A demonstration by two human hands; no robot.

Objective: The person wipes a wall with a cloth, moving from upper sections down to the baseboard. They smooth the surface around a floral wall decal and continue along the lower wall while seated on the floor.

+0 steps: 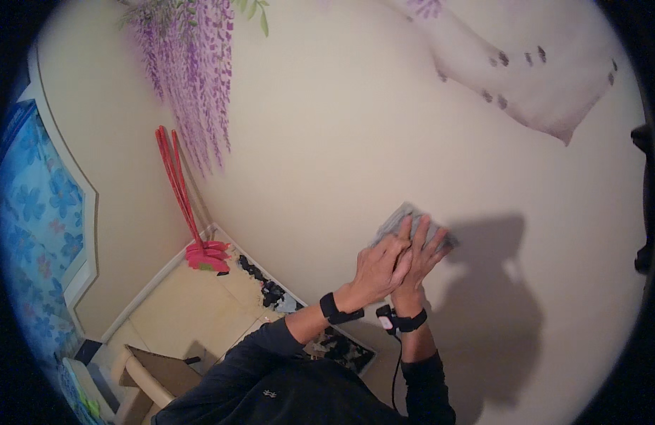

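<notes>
A grey cloth (394, 222) lies flat against the cream wall (327, 175) in front of me. My right hand (424, 255) presses on it with the fingers spread. Overlapping that hand from the left is my left hand (378, 268), its fingers bent across the back of the right one near the cloth's lower edge. What the left fingertips hold, if anything, is hidden. Each wrist wears a black strap; a small device (386, 319) with a cable is on the right one.
Red-handled tools (181, 196) with pink heads lean in the corner. Dark torn patches (271, 292) line the floor by the baseboard. An open cardboard box (160, 366) stands lower left, near a bed with blue floral fabric (45, 212). Purple painted flowers (192, 79) decorate the wall.
</notes>
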